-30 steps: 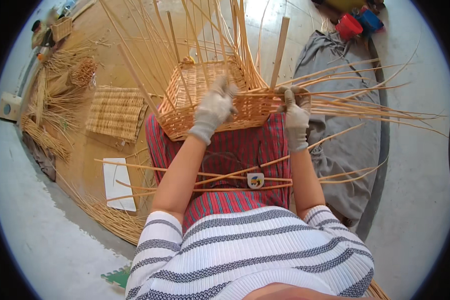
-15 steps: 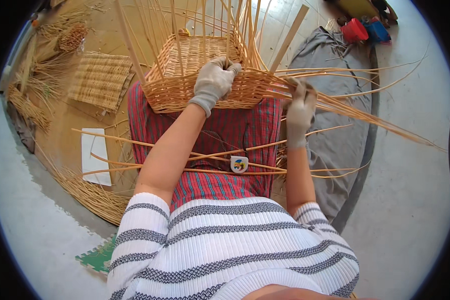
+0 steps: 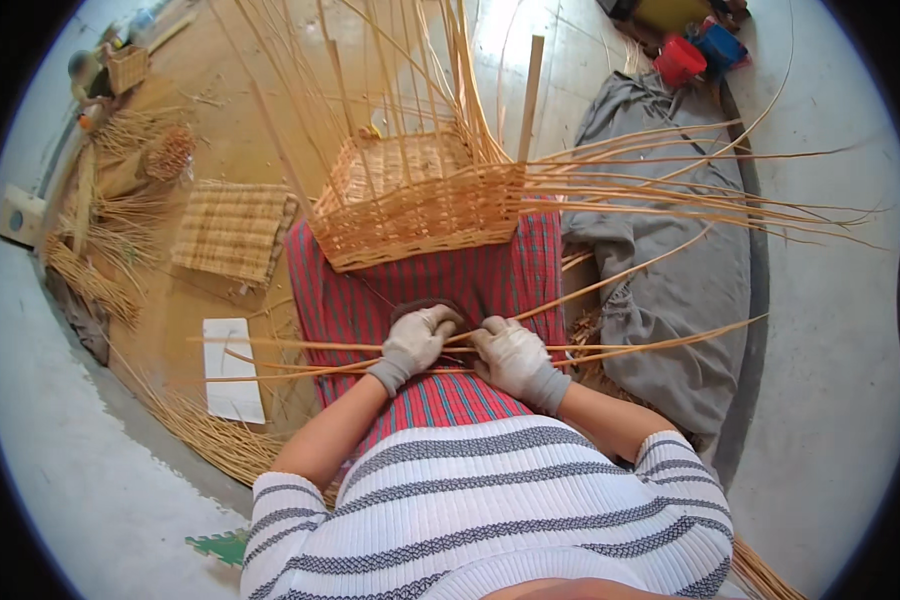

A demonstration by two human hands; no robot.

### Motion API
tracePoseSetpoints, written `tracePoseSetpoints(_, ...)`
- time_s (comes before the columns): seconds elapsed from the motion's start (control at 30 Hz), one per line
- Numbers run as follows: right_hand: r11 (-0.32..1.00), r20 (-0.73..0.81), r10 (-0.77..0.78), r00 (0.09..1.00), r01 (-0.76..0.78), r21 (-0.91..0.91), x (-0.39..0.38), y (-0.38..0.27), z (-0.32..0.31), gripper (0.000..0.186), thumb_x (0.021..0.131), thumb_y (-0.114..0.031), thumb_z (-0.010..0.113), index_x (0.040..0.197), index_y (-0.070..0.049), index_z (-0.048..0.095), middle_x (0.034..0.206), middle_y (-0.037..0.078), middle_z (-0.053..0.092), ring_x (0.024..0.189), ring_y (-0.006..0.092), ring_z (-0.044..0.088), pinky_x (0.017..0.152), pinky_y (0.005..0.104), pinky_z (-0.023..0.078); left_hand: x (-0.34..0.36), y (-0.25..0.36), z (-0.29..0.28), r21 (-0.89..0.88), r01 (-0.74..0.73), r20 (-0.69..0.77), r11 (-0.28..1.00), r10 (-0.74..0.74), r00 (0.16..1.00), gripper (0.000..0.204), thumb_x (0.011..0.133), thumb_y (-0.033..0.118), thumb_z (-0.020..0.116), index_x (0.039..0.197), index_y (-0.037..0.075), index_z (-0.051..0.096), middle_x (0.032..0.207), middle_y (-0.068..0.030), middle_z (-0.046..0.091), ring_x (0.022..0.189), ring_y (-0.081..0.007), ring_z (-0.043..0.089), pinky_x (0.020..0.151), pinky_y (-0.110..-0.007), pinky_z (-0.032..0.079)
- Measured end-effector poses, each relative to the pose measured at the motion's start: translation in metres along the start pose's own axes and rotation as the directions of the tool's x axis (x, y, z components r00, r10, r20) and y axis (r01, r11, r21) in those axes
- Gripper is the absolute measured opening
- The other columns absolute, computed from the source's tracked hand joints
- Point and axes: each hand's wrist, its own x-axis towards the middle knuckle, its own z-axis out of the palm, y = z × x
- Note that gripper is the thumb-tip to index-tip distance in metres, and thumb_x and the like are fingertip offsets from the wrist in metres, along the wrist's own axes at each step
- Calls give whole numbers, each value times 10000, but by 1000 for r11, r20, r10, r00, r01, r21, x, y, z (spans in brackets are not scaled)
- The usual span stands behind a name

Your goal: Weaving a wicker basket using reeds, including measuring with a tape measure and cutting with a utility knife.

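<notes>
A partly woven wicker basket (image 3: 425, 222) rests tilted across my knees, on a red checked cloth (image 3: 322, 290). Tall uprights stand out of its rim, and a bundle of long loose rods (image 3: 660, 187) runs out from its right side. My left hand (image 3: 417, 337) and my right hand (image 3: 515, 357), both in pale work gloves, are close together over my lap. Their fingers are curled around several loose wicker rods (image 3: 630, 352) that lie crosswise there. Neither hand touches the basket. The exact grip of the fingertips is partly hidden.
A woven mat (image 3: 232, 232) and a white board (image 3: 232, 370) lie on the floor at left, near bundled wicker (image 3: 110, 215). Grey cloth (image 3: 670, 270) spreads at right. Behind it are a red container (image 3: 679, 61) and a blue one (image 3: 720, 45).
Both hands have left the basket and its side rods and come down to the rods on my lap. The small white rounded object on my lap is now out of sight.
</notes>
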Motion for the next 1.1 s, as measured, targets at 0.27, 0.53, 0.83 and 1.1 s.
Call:
tracePoseSetpoints(0.27, 677, -137, 461, 877, -248, 693, 8, 20, -20, 190, 966, -179, 565, 1060, -29, 634, 928, 92, 695, 882, 156, 657, 805, 313, 518, -26, 13, 12, -614, 19, 40, 789, 7, 999, 287, 1023, 198, 550, 1269, 54, 579, 1107, -66, 674, 1025, -145, 637, 885, -308, 535)
tracePoseSetpoints(0.53, 949, -244, 149, 958, -69, 308, 37, -50, -65, 478, 836, -449, 738, 1153, -102, 651, 1039, 143, 718, 952, 323, 701, 826, 416, 550, -17, 53, -11, -738, -251, -139, 627, 224, 965, 257, 972, 269, 663, 1098, 69, 562, 951, -13, 646, 856, -105, 613, 735, -284, 534)
tracePoseSetpoints(0.83, 946, -676, 21, 737, -233, -225, 97, 25, -279, 403, 843, -456, 727, 834, -53, 703, 755, 162, 639, 736, 314, 639, 681, 419, 494, 8, 92, -282, -464, -623, -710, 629, 156, 687, 234, 986, 244, 627, 1036, 16, 614, 973, -96, 696, 857, -174, 668, 800, -299, 554)
tracePoseSetpoints(1.1, 971, -530, 207, 822, -104, 217, 189, 141, -353, 290, 911, -334, 668, 879, -53, 732, 644, 17, 564, 622, 125, 516, 608, 329, 427, 105, 86, -395, -56, -655, -867, 754, 288, 406, 398, 961, 337, 672, 1218, 35, 639, 1081, -33, 673, 878, -114, 608, 757, -259, 514)
